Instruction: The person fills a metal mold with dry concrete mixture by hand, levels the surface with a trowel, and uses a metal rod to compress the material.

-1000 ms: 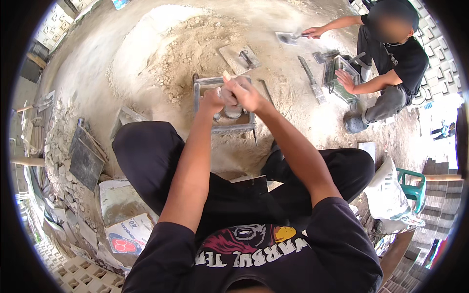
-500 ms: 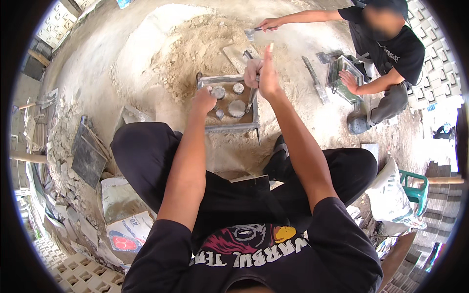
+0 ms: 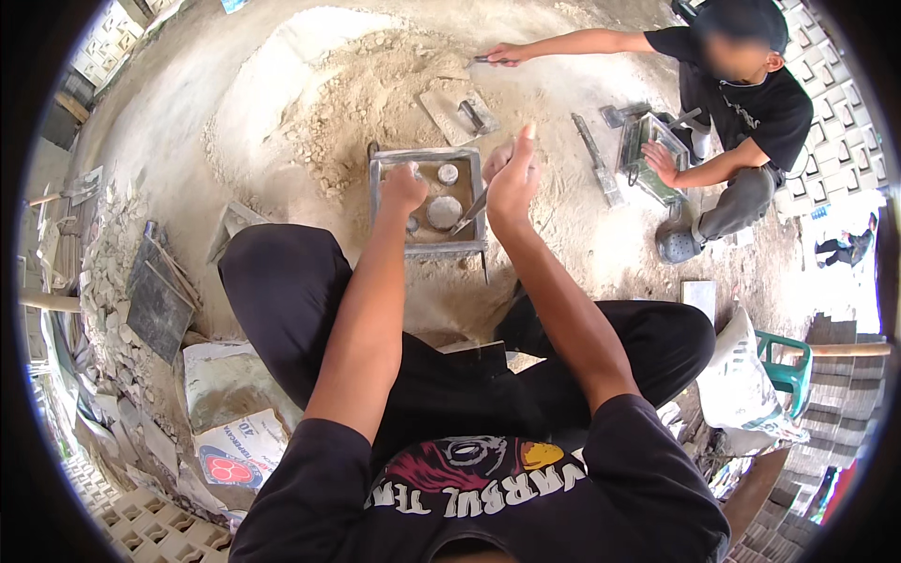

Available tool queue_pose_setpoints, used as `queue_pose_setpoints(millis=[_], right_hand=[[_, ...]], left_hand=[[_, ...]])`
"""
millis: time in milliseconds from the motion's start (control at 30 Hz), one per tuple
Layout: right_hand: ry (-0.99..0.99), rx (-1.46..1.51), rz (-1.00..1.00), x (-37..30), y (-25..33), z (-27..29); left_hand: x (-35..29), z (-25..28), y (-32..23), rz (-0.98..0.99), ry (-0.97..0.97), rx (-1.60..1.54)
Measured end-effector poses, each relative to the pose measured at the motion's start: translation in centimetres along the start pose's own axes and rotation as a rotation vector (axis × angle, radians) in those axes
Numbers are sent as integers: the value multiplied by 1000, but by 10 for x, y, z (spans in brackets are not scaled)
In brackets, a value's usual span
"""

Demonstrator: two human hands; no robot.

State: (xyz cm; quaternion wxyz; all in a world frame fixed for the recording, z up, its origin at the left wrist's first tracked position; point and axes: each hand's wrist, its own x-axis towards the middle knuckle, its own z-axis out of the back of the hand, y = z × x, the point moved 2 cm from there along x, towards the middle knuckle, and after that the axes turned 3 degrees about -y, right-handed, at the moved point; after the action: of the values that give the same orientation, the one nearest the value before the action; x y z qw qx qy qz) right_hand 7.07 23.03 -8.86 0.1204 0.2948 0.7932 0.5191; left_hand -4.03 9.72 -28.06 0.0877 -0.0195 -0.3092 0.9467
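Note:
A square grey frame (image 3: 441,251) packed with brown sand lies on the ground before me. Pale round discs, a large one (image 3: 444,213) and a small one (image 3: 448,174), sit in the sand. My left hand (image 3: 404,190) is closed over the upper left of the sand, covering the spot where another disc lay; whatever its fingers grip is hidden. At the frame's right side my right hand (image 3: 511,186) is wrapped round a small trowel (image 3: 471,214), thumb pointing up. The narrow blade slants down toward the large disc.
Loose sand (image 3: 375,103) is heaped beyond the frame, with a flat float (image 3: 460,114) lying on it. To the right, a co-worker (image 3: 751,103) squats, one hand on a box-like frame (image 3: 653,155), the other holding a tool. A long bar (image 3: 598,159) lies between us.
My left hand has moved from the frame's left edge onto the upper-left disc. The trowel blade has swung toward the large disc. The right hand has shifted off the frame's upper corner, lower.

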Motion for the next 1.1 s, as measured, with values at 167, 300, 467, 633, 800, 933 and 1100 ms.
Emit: queue_pose_setpoints(millis=[167,300,467,633,800,933,1100], right_hand=[[101,-160,106,1,-31,8],[169,-54,-195,3,-24,-8],[91,-285,79,-4,-32,-12],[65,-228,-14,-6,-22,-20],[119,-510,174,-5,-43,-27],[144,-495,238,-20,-36,-36],[282,-596,335,-26,-53,-47]], left_hand=[[2,-1,-9,-20,100,10],[7,3,18,41,-21,-21],[1,8,13,-15,35,-53],[-8,28,21,73,-57,-46],[-18,37,25,100,-47,34],[-22,43,32,228,32,-24],[-22,44,41,218,34,60]])
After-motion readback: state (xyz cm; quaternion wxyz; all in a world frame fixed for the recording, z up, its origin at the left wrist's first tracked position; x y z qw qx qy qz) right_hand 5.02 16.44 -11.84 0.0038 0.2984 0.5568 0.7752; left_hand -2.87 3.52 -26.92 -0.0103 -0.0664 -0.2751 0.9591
